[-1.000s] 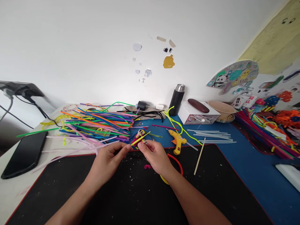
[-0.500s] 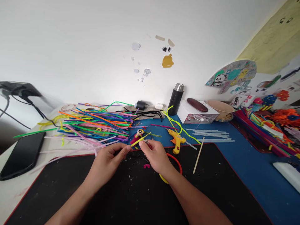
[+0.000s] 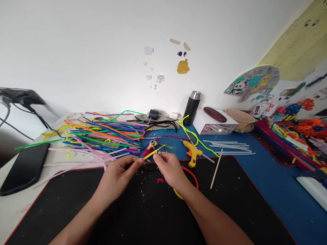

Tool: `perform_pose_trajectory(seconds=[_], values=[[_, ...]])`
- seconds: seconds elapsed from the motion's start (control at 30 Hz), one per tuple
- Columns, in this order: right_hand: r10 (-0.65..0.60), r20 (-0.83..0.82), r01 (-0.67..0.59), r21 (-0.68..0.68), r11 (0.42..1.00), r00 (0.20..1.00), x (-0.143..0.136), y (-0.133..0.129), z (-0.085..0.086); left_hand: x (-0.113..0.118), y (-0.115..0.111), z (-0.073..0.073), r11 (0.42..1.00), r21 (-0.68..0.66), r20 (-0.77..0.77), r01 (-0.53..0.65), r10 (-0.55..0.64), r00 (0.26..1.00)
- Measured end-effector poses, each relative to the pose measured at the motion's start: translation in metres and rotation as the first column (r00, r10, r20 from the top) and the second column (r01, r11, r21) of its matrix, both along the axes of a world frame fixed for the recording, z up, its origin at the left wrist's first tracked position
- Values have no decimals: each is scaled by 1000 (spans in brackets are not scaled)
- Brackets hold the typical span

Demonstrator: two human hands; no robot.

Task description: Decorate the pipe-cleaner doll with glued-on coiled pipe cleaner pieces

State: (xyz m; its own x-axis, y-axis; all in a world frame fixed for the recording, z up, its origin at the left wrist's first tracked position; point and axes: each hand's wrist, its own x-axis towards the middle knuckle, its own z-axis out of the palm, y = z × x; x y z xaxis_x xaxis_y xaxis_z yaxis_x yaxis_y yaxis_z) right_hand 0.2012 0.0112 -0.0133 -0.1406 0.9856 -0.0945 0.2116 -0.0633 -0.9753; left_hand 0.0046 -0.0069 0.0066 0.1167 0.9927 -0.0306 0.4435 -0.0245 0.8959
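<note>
My left hand is closed, its thumb and forefinger pinching a short yellow pipe cleaner that slants up to the right. My right hand is closed around a small tool with a metal tip, its thumb close to the strip; most of this tool is hidden in the fingers. Just behind the strip lies a small doll-like pipe-cleaner figure, magenta below. On the black mat below my hands rests a small magenta curled piece. A red and yellow curved piece shows partly from under my right wrist.
Many coloured pipe cleaners lie at the left, beside a black phone. Right of my hands are a yellow glue gun, clear glue sticks and a wooden stick. Behind stand a black flask and a white box.
My right hand has shifted very slightly to the right along the yellow pipe cleaner. My left hand keeps its pinch, and the things on the table stay where they were.
</note>
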Motion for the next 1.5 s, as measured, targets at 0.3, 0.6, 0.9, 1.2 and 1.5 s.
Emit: perform_pose_trajectory(seconds=[0.3, 0.6, 0.9, 1.2, 1.5], values=[[-11, -12, 11, -24, 1000, 1000, -3, 0, -3, 1, 0, 1, 1000, 14, -11, 13, -13, 1000], [-21, -35, 19, -46, 999, 999, 0, 3, -8, 1, -1, 2, 997, 72, -11, -31, 32, 999], [4, -48, -6, -60, 998, 999, -1, 2, -4, 0, 1, -1, 994, 101, 15, -43, 42, 999], [29, -36, -32, -67, 997, 999, -2, 1, -6, -3, 0, -3, 988, 146, 28, -52, 48, 998], [56, -88, -63, -75, 995, 995, -2, 1, -8, -1, 1, -1, 987, 147, 39, -58, 53, 998]])
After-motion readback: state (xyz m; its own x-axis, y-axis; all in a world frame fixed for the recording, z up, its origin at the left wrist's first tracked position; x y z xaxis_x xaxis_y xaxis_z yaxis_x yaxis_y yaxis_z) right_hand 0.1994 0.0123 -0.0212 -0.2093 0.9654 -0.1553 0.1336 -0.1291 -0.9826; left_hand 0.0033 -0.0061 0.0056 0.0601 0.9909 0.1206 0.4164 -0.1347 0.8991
